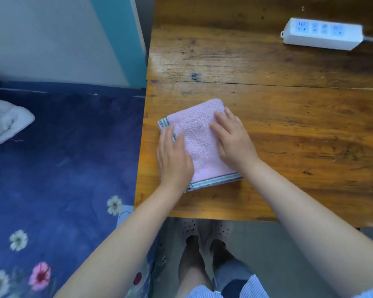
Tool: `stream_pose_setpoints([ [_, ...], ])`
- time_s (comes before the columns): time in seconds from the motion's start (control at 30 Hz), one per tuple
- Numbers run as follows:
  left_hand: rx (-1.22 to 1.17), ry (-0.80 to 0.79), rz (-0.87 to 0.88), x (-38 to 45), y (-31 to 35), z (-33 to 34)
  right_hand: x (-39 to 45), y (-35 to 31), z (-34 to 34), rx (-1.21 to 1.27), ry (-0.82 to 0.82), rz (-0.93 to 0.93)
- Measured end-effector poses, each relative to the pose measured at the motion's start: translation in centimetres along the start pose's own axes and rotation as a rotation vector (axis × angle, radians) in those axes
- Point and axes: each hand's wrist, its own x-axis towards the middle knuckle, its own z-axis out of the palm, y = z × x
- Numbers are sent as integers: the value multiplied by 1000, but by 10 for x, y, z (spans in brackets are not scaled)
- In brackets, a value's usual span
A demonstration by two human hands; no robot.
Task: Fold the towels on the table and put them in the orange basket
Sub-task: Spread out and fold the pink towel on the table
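Pressing flat, fingers straight, the left hand and right hand are laid on the folded towel near the table's left edge, probably to set creases. No basket is seen.

Head view, looking steeply down, close over table

My left hand and right hand press flat on the folded pink towel, which lies on the bench.
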Motion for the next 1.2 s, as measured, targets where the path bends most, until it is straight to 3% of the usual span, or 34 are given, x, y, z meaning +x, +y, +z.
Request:
stream_pose_setpoints([
  [0.1, 177, -172, 52, -12, 0, 16, 23, 12, 14, -84, -204, -26],
  [0.2, 333, -272, 65, -10, -12, 21, 25, 24, 27, -136, -231, -19],
  [0.47, 402, -310, 138, -1, -40, 12, 2, 45, 23, -51, -276, 19],
  [0.63, 361, -332, 137, -1, -38, 10, -33, 57, 7, -260, -420, 89],
  [0.7, 395, -335, 133, 1, -35, 5, -45, 53, -2, -283, -384, 101],
  [0.83, 365, -199, 255, -7, -15, -11, -70, 41, -13, -258, -132, -208],
  [0.93, 289, -61, 428, -26, -7, -6, -76, 36, -14, -274, -245, -339],
  [1.0, 314, -116, 473, -41, -3, 1, -73, 38, -14, -306, -278, -353],
  [1.1, 378, -310, 308, -52, -7, 15, -65, 39, -13, -304, -205, -484],
  [1.2, 408, -332, 209, -53, -13, 24, -55, 33, -18, -436, -261, -514],
])
